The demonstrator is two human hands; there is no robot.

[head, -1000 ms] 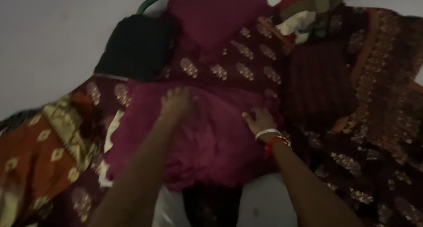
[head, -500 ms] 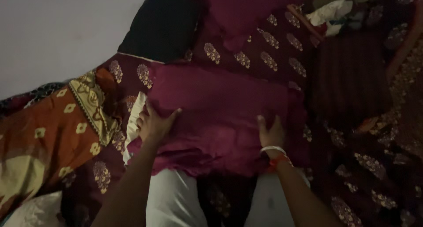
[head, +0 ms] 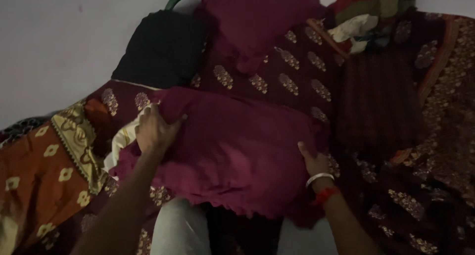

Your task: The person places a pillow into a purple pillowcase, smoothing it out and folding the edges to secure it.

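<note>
A plain magenta cloth point(head: 237, 151) lies spread over a heap of garments in front of me. My left hand point(head: 154, 130) clasps its upper left edge, fingers curled over the fabric. At the cloth's right edge my right hand point(head: 313, 162) grips it too; a white bangle and a red band circle that wrist. The cloth's lower hem hangs over my light-coloured trousers point(head: 179, 228).
A maroon fabric with gold motifs point(head: 277, 72) lies behind the magenta cloth. An orange and gold patterned cloth point(head: 44, 161) is at the left, a black garment point(head: 158, 47) at the back, dark embroidered fabric point(head: 435, 136) at the right. A pale wall point(head: 59, 42) rises behind.
Both hands have moved from the middle of the magenta cloth out to its left and right edges and taken hold there; the cloth is now flatter and pulled wider.
</note>
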